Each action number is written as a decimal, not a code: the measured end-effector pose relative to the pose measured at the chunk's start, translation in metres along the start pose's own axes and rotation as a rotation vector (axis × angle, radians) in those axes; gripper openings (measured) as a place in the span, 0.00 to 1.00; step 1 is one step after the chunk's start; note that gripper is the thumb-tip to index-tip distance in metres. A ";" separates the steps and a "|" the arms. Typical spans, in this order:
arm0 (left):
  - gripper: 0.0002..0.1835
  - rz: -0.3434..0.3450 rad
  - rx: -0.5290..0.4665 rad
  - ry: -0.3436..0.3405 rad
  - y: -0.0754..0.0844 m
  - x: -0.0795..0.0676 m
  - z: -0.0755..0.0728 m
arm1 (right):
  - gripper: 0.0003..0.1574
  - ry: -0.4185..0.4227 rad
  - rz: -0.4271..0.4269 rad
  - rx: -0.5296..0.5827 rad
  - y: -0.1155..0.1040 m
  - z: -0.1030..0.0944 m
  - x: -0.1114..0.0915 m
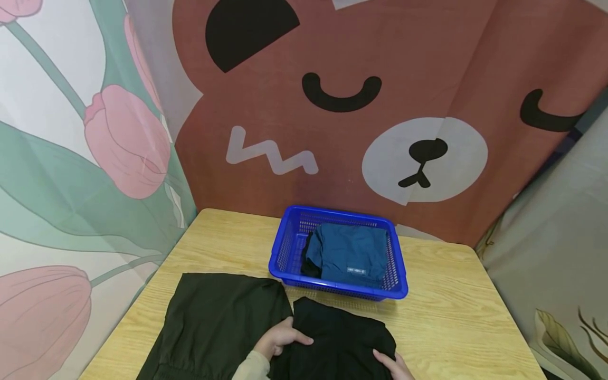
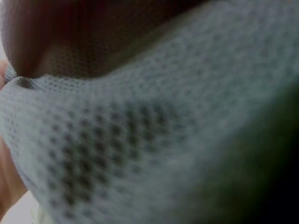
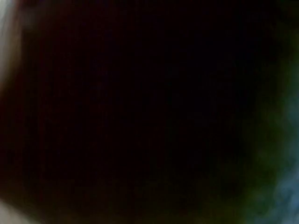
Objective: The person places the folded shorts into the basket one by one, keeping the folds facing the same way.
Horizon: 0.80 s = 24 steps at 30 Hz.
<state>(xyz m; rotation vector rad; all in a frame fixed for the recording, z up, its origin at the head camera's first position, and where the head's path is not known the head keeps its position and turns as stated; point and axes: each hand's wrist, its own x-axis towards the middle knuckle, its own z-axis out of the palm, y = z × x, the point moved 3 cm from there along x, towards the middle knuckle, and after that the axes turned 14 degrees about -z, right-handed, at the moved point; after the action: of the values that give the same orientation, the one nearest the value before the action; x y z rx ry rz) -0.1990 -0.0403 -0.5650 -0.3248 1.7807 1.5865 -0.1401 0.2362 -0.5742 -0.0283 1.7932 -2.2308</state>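
Black garment at 6 o'clock of the blue basket; dark green garment adjoining at 9 o'clock; worktop extending to its edge at 3 o'clock; left hand, angled toward 2 o'clock, and right hand, toward 11, pinch the black garment's sides

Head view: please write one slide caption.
Left hand and right hand hold black cloth, green cloth beside, blue basket behind.

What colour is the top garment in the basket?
Blue; the top garment shows best in the head view.
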 end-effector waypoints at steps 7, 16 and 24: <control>0.48 0.039 -0.007 -0.033 0.003 -0.004 0.000 | 0.21 -0.006 -0.003 0.054 -0.003 0.002 -0.001; 0.41 0.098 -0.018 -0.083 0.008 -0.012 0.001 | 0.17 -0.020 -0.019 0.077 -0.009 0.003 -0.004; 0.45 0.116 -0.014 -0.072 0.015 -0.016 -0.001 | 0.11 -0.060 -0.020 0.160 -0.014 0.006 -0.005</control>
<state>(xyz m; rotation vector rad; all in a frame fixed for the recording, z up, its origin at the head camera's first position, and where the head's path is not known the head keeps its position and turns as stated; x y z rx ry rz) -0.1973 -0.0423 -0.5437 -0.1721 1.7611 1.6707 -0.1370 0.2344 -0.5586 -0.0805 1.5862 -2.3540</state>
